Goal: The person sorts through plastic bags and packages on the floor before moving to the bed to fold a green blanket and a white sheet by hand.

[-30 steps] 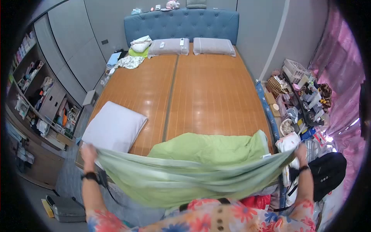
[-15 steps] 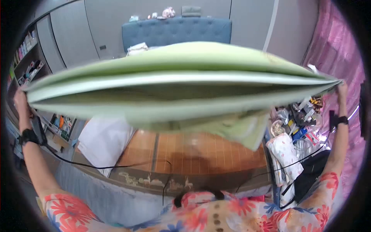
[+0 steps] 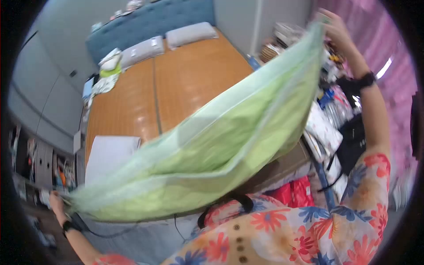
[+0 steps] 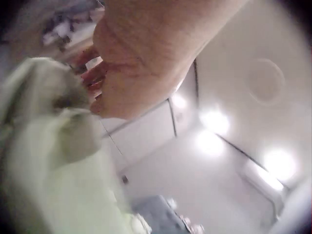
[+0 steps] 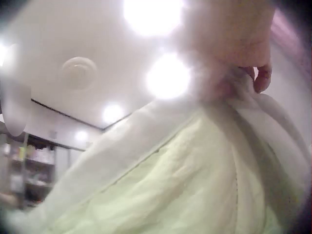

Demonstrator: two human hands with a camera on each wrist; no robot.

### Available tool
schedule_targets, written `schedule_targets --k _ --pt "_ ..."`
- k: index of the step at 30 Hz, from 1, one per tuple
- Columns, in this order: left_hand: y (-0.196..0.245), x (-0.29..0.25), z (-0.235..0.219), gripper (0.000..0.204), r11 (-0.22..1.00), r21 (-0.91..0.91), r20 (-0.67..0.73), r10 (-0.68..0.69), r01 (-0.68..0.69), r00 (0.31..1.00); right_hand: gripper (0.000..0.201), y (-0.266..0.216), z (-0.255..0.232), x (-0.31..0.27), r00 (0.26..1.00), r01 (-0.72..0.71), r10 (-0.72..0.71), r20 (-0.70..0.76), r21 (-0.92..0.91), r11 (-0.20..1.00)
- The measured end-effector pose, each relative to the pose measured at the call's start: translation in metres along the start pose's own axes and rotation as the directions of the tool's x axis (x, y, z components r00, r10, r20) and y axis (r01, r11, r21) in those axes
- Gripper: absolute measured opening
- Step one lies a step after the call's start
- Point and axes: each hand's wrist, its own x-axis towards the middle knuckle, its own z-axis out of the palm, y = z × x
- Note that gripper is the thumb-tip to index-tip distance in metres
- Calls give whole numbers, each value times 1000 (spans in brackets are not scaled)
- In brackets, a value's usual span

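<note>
We pinch the green sheet at opposite corners, right hand high, left hand low, so it hangs taut and slanted above the bed.

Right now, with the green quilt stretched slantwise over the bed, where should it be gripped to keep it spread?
Probably at its two end corners, as now: the right hand pinches the raised corner of the green quilt from above, and the left hand grips the low corner from the side. The cloth spans taut between them.
</note>
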Motion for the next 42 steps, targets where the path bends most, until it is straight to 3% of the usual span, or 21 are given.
schedule_targets --k 1,2,3,5,6,8,10,12,14,15,17,20,24,25,27,31,34,35,37,40,42 --pt "83 -17 -25 45 997 61 225 -60 47 973 43 -39 38 -14 1000 -6 6 2 79 997" --pt "143 -25 -21 50 912 -410 162 103 -28 981 49 -57 75 -5 935 101 -97 342 5 995" --pt "203 -33 -18 55 612 -786 94 263 -90 960 36 -113 106 -45 958 118 -148 247 133 984" --pt "365 -103 -95 67 317 -931 29 555 -179 831 35 -181 170 -88 823 354 -485 296 401 845" --pt "402 -121 -105 75 340 -877 -24 675 -339 737 34 -225 167 -105 708 217 -419 568 390 895" --pt "454 -167 -106 86 101 -963 -98 730 -248 676 27 -260 217 -138 607 293 -665 436 654 697" --pt "472 -187 -116 93 104 -981 187 735 165 652 29 -277 213 -143 490 184 -639 594 646 741" --pt "469 -187 -105 94 196 -934 351 664 300 660 29 -258 224 -139 576 233 -642 506 651 723" --pt "440 -184 -78 90 73 -997 55 614 13 787 31 -225 244 -127 742 368 -621 252 621 692" --pt "422 -184 -72 82 117 -991 122 576 65 809 32 -200 232 -112 797 -32 -398 455 689 724" --pt "354 -181 -46 68 393 -914 292 459 103 839 43 -151 221 -64 806 -23 -137 575 262 965" --pt "191 -201 -40 51 517 -762 428 -48 389 903 42 -15 217 -1 938 -119 37 345 219 968" --pt "-21 -281 -128 47 447 -544 353 -646 710 677 39 229 179 106 987 -65 31 155 216 974" --pt "-51 -310 -153 47 389 -549 319 -721 740 615 41 228 159 124 887 -397 198 417 472 787" --pt "-105 -396 -213 47 280 -553 259 -837 785 481 35 207 140 99 1000 -7 7 8 -43 999" --pt "-170 -516 -271 44 63 -651 242 -927 757 286 36 195 188 130 977 143 -136 163 -34 989" --pt "-149 -517 -262 41 143 -482 161 -955 864 248 37 215 214 141 936 236 -208 285 -67 969" --pt "-139 -505 -245 41 146 -492 170 -951 858 260 39 141 243 102 943 31 -89 322 181 983" --pt "-63 -440 -187 39 372 -468 181 -848 802 498 47 -7 282 25 881 -136 96 463 52 989" --pt "92 -336 -107 37 634 -611 228 -434 475 872 36 -150 300 -94 811 78 -253 527 331 940" --pt "206 -286 -79 45 473 -827 292 -102 304 951 21 -213 290 -147 643 104 -438 628 495 863"
